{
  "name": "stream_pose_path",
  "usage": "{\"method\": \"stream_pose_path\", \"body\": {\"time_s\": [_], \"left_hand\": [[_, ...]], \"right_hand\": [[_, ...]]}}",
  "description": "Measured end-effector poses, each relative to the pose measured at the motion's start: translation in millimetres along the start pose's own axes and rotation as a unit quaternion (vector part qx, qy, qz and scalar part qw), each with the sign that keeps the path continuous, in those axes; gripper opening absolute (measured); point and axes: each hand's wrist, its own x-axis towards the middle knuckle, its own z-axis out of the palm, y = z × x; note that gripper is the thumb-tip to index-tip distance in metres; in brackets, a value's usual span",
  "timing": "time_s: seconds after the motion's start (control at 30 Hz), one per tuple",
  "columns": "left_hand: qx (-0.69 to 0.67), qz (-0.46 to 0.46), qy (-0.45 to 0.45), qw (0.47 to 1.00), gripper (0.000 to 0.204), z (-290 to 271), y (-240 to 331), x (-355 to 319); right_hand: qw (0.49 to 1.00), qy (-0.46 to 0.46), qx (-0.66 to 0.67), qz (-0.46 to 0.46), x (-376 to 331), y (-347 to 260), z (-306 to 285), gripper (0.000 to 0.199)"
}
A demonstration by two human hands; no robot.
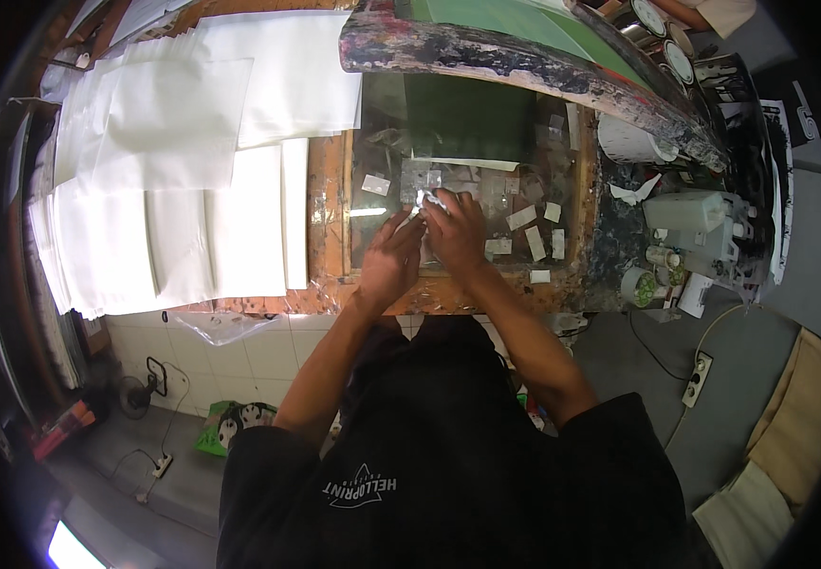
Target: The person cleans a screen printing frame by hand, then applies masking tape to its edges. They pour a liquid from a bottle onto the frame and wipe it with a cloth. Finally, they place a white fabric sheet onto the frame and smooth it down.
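Fingers of both our hands pinched a small clear tape piece over the glass panel; several white strips already lay stuck right of it, work unfinished.

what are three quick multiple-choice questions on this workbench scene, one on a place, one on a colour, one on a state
1. Where is the stack of white sheets?
A. left of the hands
B. right of the hands
C. on the floor

2. What colour is the board at the top of the bench?
A. red
B. green
C. yellow

3. How are the left hand and right hand placed?
A. far apart
B. hanging at the sides
C. close together over the glass panel

Answers:
1 A, the sheets cover the bench's left part.
2 B, its surface is green above the paint-smeared edge.
3 C, both hands meet at a small clear piece on the glass.
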Motion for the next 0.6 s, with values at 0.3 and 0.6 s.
{"method": "stream_pose_path", "body": {"time_s": [0.3, 0.6], "left_hand": [[0.046, -0.104, 0.026, 0.993, 0.052, -12, 0, 19], [0.060, -0.046, -0.093, 0.993, 0.057, -31, 4, -9]], "right_hand": [[0.998, -0.052, 0.033, 0.021, -54, -30, -25, 0.013], [0.999, -0.047, -0.007, -0.010, 20, -16, 22, 0.040]]}}
